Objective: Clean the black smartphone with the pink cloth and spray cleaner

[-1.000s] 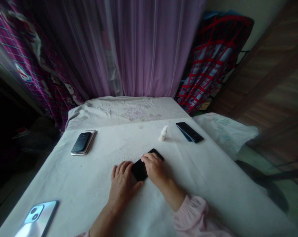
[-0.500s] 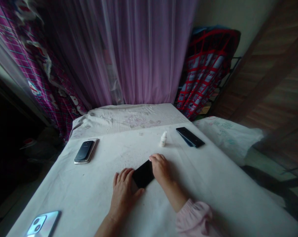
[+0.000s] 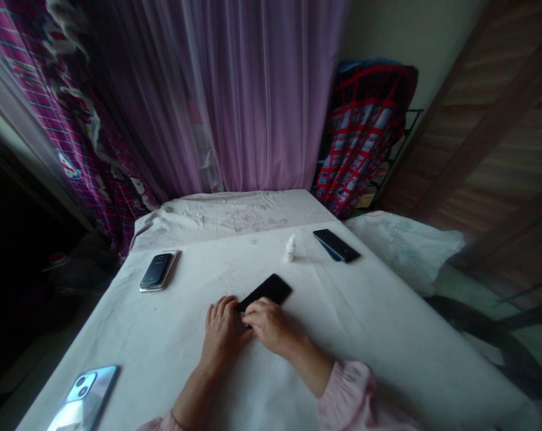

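A black smartphone lies flat on the white cloth, face not identifiable. My right hand rests on its near edge, fingers over the glass and hiding that end. My left hand lies palm down just left of it, fingertips at the phone's near left corner. A pink sleeve covers my right wrist area.
On the white cloth stand a small white dropper bottle, a dark phone on a blue one, a dark phone on a silver case, and a pale iridescent phone. A bunched sheet lies behind.
The black phone has turned and shifted farther away, now lying more across the cloth. My right hand has slid left onto its near edge. The view has shifted slightly.
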Demonstrator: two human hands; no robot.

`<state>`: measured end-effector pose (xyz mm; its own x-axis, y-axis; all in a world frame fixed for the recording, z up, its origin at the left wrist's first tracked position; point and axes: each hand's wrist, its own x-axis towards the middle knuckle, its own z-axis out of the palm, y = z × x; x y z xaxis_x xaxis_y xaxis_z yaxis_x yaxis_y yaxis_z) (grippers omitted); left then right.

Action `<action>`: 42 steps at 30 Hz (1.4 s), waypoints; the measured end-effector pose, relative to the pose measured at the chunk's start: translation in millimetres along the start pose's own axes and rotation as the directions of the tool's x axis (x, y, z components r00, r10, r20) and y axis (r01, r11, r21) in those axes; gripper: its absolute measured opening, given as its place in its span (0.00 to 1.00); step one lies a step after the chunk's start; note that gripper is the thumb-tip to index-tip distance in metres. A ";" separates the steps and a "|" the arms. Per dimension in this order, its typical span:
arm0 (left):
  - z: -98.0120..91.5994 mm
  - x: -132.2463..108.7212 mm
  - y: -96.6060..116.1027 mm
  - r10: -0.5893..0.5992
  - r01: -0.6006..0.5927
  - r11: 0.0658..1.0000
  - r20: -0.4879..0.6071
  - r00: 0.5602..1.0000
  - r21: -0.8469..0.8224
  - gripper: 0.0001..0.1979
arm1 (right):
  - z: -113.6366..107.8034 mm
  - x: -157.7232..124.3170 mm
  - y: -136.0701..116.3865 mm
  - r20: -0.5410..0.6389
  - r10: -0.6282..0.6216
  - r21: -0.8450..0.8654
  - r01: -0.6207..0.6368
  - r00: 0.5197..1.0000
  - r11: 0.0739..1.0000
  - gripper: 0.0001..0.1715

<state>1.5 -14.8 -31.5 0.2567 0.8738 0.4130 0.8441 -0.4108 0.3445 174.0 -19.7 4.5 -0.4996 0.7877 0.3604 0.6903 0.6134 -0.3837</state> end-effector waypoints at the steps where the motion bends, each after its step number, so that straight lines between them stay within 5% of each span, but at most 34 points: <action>1: -0.4 0.0 0.1 -0.001 0.001 1.000 0.004 1.000 0.000 0.27 | -1.3 -4.7 0.7 0.001 -0.019 0.026 0.019 1.000 0.999 0.11; 6: -3.5 -0.5 3.2 -0.003 0.003 1.000 0.021 1.000 0.001 0.30 | -9.6 -24.0 12.1 -0.101 -0.018 0.081 0.026 0.995 0.996 0.11; 13: -8.4 0.1 6.5 -0.001 0.002 1.000 0.059 0.998 -0.005 0.30 | -33.2 -47.2 65.7 -0.287 0.071 -0.042 -0.087 0.955 0.995 0.15; 18: -10.0 0.6 8.9 -0.007 0.008 1.000 0.077 0.997 -0.011 0.28 | -35.2 -38.5 87.9 -0.314 0.135 -0.064 -0.162 0.940 0.985 0.16; 29: -11.2 1.2 10.6 -0.007 0.008 1.000 0.090 0.996 -0.011 0.28 | -17.8 22.2 106.7 -0.248 0.237 -0.049 -0.256 0.940 0.965 0.15; 38: -10.3 0.3 8.9 0.007 -0.005 1.000 0.090 0.996 -0.019 0.28 | -42.7 -47.0 86.4 -0.262 0.235 0.013 -0.240 0.936 0.971 0.18; 42: -9.0 0.0 8.7 0.003 0.000 1.000 0.113 0.994 -0.028 0.29 | -41.2 -41.4 88.2 -0.261 0.236 -0.018 -0.249 0.936 0.968 0.17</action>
<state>4.6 -20.7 -21.0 0.3107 0.8963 0.3164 0.8308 -0.4178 0.3677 277.1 -0.6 -9.2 -0.1680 0.8672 0.4688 0.8021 0.3967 -0.4464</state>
